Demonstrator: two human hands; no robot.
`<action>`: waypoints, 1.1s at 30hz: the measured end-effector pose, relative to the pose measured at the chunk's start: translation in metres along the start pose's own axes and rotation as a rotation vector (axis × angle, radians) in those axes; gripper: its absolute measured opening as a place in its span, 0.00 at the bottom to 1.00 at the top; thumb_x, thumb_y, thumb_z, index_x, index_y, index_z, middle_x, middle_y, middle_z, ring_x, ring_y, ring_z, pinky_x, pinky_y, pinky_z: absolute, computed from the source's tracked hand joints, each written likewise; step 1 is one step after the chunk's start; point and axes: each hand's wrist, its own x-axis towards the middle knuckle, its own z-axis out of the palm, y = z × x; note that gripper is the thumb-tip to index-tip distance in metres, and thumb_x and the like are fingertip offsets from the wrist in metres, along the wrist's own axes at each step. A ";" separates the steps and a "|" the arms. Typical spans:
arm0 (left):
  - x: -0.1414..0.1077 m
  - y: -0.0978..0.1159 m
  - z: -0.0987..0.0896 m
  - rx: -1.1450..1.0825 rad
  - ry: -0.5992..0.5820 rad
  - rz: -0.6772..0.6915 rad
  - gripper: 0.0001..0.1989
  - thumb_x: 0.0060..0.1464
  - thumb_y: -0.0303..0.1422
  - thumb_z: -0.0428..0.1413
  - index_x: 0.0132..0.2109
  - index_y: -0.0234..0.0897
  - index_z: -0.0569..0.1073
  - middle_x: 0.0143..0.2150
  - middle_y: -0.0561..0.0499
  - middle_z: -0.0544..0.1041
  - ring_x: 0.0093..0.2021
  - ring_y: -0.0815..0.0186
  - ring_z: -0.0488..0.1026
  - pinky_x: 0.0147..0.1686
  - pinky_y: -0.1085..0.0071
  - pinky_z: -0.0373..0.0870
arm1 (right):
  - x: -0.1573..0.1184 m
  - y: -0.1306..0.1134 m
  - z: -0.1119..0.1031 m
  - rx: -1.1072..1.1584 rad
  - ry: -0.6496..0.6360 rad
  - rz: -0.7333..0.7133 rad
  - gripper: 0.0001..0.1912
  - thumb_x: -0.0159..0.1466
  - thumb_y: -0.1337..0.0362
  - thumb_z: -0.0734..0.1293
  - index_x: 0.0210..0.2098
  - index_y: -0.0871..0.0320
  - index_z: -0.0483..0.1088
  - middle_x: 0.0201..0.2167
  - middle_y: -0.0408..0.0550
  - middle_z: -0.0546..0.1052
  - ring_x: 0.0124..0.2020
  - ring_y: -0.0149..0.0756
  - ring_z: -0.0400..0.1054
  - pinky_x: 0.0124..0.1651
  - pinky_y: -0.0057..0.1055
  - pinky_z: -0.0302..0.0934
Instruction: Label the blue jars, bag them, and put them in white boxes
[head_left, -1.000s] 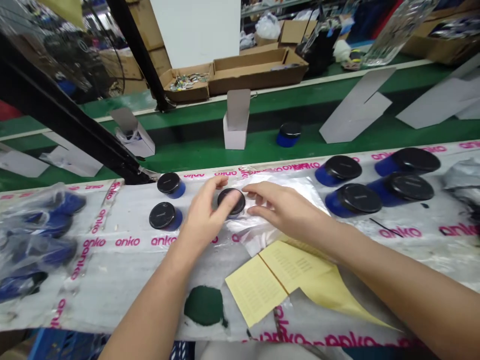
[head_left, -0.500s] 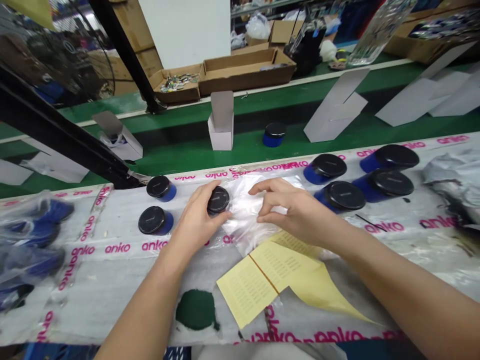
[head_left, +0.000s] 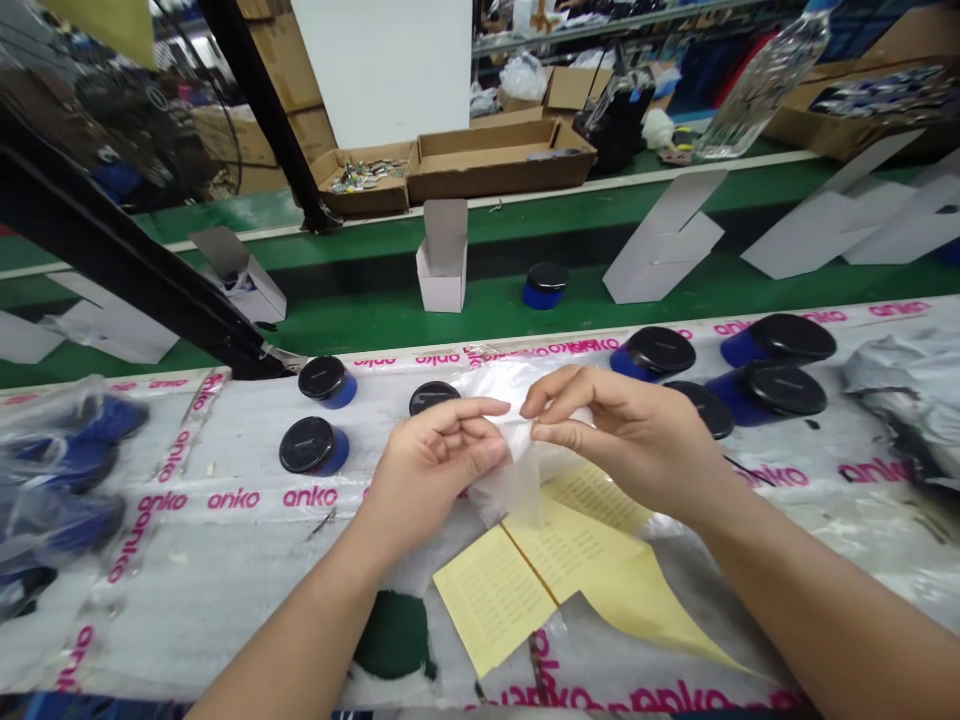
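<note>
Between my hands is a thin, clear plastic bag (head_left: pixel 517 480), raised off a pile of similar bags. My right hand (head_left: pixel 622 430) pinches its upper edge between thumb and fingers. My left hand (head_left: pixel 442 460) has its thumb and fingers closed on the bag's left side. Just behind my left hand stands a blue jar with a black lid (head_left: pixel 433 396), partly hidden by the fingers. Below the bag lie yellow label sheets (head_left: pixel 499 600) with small print, one corner curled up.
Two more blue jars (head_left: pixel 315 446) stand on the left and several (head_left: pixel 776 392) on the right. Bagged jars (head_left: pixel 67 450) lie far left. Beyond, a green conveyor (head_left: pixel 360 320) carries open white boxes (head_left: pixel 442 275) and a jar (head_left: pixel 545 286). A black post (head_left: pixel 150 240) slants across the left.
My left hand has let go of the black-lidded jar and moved right to the plastic bag. My right hand now pinches the bag, which has been lifted from the pile.
</note>
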 end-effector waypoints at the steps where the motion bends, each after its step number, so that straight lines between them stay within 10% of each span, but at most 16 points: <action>1: 0.000 0.001 0.000 -0.046 -0.009 -0.057 0.18 0.55 0.39 0.67 0.51 0.40 0.79 0.32 0.52 0.78 0.30 0.69 0.75 0.30 0.71 0.77 | 0.000 0.002 0.002 -0.048 0.012 -0.066 0.07 0.65 0.66 0.73 0.31 0.51 0.74 0.36 0.44 0.80 0.39 0.37 0.76 0.44 0.36 0.68; 7: 0.000 0.007 0.000 -0.072 0.000 -0.240 0.17 0.50 0.41 0.70 0.40 0.33 0.80 0.29 0.53 0.76 0.28 0.72 0.72 0.29 0.75 0.70 | -0.003 0.007 0.010 -0.353 0.069 -0.486 0.11 0.66 0.77 0.66 0.37 0.53 0.74 0.38 0.48 0.79 0.42 0.36 0.76 0.43 0.33 0.70; 19: 0.000 0.007 -0.007 -0.089 -0.033 -0.318 0.30 0.34 0.51 0.74 0.23 0.35 0.66 0.19 0.57 0.70 0.17 0.75 0.64 0.15 0.78 0.61 | -0.002 -0.011 0.006 -0.209 -0.314 -0.235 0.10 0.71 0.69 0.66 0.45 0.53 0.78 0.31 0.44 0.80 0.33 0.34 0.74 0.36 0.30 0.67; 28: -0.001 0.008 -0.005 -0.171 -0.073 -0.301 0.31 0.35 0.54 0.73 0.23 0.35 0.66 0.18 0.57 0.69 0.16 0.74 0.66 0.13 0.78 0.63 | -0.007 -0.012 0.019 -0.197 -0.158 -0.451 0.06 0.68 0.72 0.69 0.37 0.56 0.77 0.32 0.46 0.75 0.36 0.34 0.71 0.36 0.29 0.67; 33: -0.009 0.017 0.000 -0.192 -0.045 -0.414 0.26 0.44 0.50 0.70 0.24 0.37 0.66 0.18 0.59 0.66 0.15 0.74 0.64 0.10 0.80 0.61 | -0.008 -0.017 0.010 0.243 -0.094 -0.190 0.04 0.67 0.66 0.71 0.35 0.52 0.74 0.40 0.47 0.78 0.42 0.37 0.75 0.42 0.34 0.70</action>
